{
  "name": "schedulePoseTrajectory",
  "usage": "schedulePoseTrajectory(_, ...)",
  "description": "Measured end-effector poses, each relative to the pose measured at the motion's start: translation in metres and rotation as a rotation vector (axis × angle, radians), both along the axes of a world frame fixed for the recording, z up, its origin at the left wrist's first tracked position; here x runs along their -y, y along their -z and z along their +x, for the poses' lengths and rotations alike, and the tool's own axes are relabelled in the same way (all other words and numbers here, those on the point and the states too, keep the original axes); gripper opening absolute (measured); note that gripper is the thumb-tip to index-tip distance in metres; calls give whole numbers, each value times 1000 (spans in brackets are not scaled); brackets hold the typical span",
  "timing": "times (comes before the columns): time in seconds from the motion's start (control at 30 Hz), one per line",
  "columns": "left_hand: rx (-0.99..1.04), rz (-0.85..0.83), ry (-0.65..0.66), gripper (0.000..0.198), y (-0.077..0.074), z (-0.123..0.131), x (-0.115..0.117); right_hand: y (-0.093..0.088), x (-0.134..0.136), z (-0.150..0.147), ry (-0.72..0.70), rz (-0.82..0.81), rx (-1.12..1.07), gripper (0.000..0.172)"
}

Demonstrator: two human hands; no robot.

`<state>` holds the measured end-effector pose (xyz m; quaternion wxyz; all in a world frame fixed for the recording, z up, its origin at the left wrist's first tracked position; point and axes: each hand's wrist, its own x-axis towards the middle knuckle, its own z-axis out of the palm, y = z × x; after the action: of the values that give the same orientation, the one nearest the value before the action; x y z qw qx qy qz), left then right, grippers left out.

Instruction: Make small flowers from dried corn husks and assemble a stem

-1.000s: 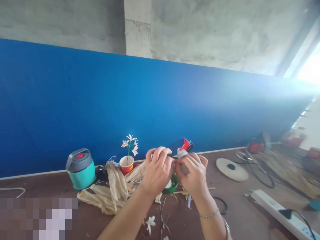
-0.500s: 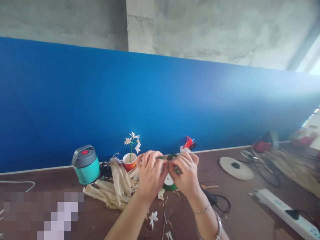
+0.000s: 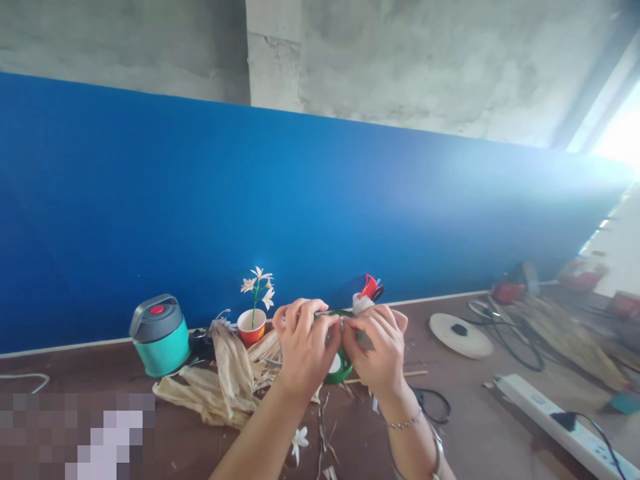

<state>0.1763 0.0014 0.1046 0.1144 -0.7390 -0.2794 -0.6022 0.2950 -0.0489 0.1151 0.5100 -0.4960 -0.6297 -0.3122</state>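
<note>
My left hand (image 3: 306,347) and my right hand (image 3: 379,345) meet fingertip to fingertip over the table, both in a pinch. A tiny pale bit shows between the fingertips, too small to name. Beneath them, partly covered by the hands, lies a roll of green tape (image 3: 344,375) with a white core. Dried, straw-coloured husks (image 3: 231,373) are heaped left of my left hand. One loose white flower (image 3: 299,440) rests near my left forearm, beside thin dry twigs (image 3: 321,427).
Behind the husks stand a red paper cup (image 3: 251,328) holding a white-flowered stem and a teal food jar (image 3: 163,347). Pens and a red-handled tool (image 3: 369,287) stand at the back. To the right are a round white lid (image 3: 450,340), cables and a power strip (image 3: 560,423). A blue partition (image 3: 300,200) rises behind.
The view has turned slightly right, so things on the table appear further left. My fingertips have parted a little, and a small pale bit now shows between them.
</note>
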Motion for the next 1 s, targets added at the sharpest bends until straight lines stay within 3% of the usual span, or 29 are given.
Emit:
schedulePoseTrajectory(0.13, 17, 107, -29, 3, 4, -3, -3, 12, -9, -8, -12, 114, -96, 14)
schedulePoseTrajectory(0.27, -49, 236, -97, 7, 8, -23, -18, 33, -34, -31, -150, 175, -301, 12)
schedulePoseTrajectory(0.43, -249, 267, -158, 5, -7, -59, -36, 50, -59, -64, -247, 108, -506, 10)
schedulePoseTrajectory(0.57, -394, 295, -116, 10, -18, -73, -38, 61, -62, -78, -313, 73, -696, 10)
schedulePoseTrajectory(0.73, -442, 161, -80, 31, -26, -76, -37, 67, -63, -79, -411, -22, -972, 14)
schedulePoseTrajectory(0.9, -467, 109, -21, 11, -36, -66, -34, 65, -64, -77, -488, -64, -1059, 18)
schedulePoseTrajectory(1.0, -538, 137, 14, 14, -42, -58, -33, 64, -64, -76, -505, -68, -1078, 18)
